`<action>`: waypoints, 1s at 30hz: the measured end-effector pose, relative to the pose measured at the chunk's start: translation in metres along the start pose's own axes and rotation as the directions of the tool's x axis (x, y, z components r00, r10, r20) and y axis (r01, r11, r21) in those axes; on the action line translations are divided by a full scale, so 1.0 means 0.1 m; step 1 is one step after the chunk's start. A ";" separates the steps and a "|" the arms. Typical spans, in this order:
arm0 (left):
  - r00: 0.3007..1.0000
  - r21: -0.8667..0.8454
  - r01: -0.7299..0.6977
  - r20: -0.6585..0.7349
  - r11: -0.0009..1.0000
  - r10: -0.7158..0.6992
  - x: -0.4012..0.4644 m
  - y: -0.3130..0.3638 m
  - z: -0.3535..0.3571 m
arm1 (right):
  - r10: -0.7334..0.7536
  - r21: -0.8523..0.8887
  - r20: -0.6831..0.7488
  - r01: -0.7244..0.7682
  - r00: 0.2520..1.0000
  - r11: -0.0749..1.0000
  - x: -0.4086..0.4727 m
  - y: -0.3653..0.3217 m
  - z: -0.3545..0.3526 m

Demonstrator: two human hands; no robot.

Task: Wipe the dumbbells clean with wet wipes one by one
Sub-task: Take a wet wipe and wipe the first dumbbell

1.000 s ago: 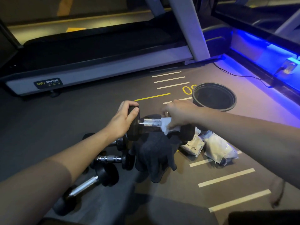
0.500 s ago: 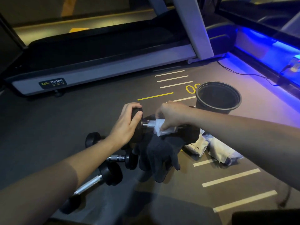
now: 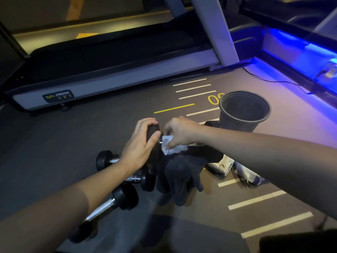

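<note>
A black dumbbell [image 3: 206, 155] with a metal handle is held above the floor. My left hand [image 3: 140, 145] grips its left end weight. My right hand [image 3: 179, 132] presses a white wet wipe [image 3: 170, 147] around the handle, close to that left end. My right forearm hides much of the handle. Three more black dumbbells lie on the floor below my left arm: one at the back [image 3: 105, 159], one in the middle [image 3: 144, 180] and one nearest me [image 3: 116, 201].
Dark gloves [image 3: 179, 178] hang under the held dumbbell. White wipe packets [image 3: 223, 166] lie on the floor to the right. A black bucket [image 3: 244, 111] stands behind them. A treadmill [image 3: 109, 70] runs across the back. A cable [image 3: 273, 81] trails at the right.
My right hand has slid the wipe leftward along the handle toward my left hand. The view has shifted slightly.
</note>
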State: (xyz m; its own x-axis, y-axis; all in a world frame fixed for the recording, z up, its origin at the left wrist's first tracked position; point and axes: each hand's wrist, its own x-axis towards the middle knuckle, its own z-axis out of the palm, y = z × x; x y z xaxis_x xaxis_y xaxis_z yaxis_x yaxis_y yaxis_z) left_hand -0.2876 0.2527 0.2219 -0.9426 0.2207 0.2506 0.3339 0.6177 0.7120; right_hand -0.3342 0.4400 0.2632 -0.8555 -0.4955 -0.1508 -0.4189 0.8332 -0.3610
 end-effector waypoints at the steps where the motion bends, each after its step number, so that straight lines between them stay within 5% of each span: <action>1: 1.000 0.003 -0.005 0.004 1.000 0.005 0.00 0.00 0.00 | -0.005 0.000 0.003 0.005 1.000 1.000 -0.01 0.01 -0.01; 9: 0.999 0.034 -0.011 0.035 0.999 0.009 0.03 0.02 -0.03 | 0.038 -0.007 0.011 -0.038 0.999 0.999 -0.11 0.10 0.00; 30: 0.991 0.037 0.128 0.038 0.991 -0.130 0.30 0.07 -0.03 | -0.029 -0.581 -0.060 -0.011 0.998 0.814 -0.48 0.38 -0.08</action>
State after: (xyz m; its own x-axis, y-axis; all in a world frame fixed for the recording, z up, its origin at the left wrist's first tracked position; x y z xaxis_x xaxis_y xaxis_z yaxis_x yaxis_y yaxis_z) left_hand -0.3137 0.2612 0.2363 -0.9771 0.1670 0.1315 0.2102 0.6680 0.7138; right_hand -0.3110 0.4973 0.2645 -0.8595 -0.5040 -0.0850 -0.5085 0.8263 0.2422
